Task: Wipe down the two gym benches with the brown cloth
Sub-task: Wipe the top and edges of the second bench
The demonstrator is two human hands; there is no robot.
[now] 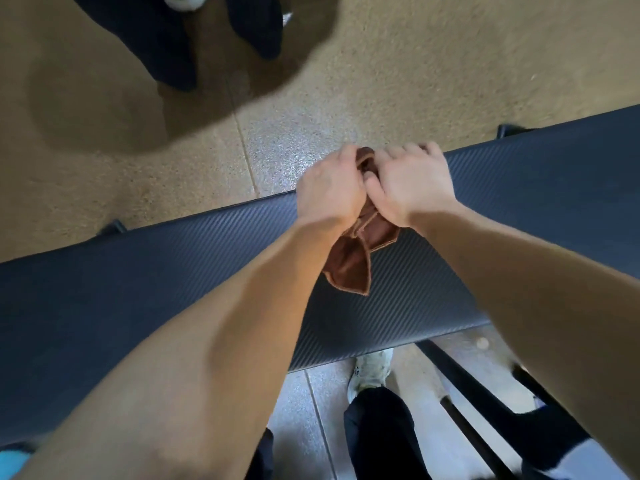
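Observation:
A dark blue padded gym bench [145, 282] with a ribbed surface runs across the view from lower left to upper right. Above its far edge my left hand [329, 188] and my right hand [408, 185] are pressed close together, both gripping the brown cloth [349, 261]. The cloth is bunched between my fingers. Its loose corners hang down over the bench pad. Only one bench is in view.
Beyond the bench lies a speckled tan floor [415, 64]. Another person's dark trouser legs [166, 46] stand at the top left. Below the bench are my own shoe [370, 372], my dark trousers and black metal frame bars [460, 375] at the lower right.

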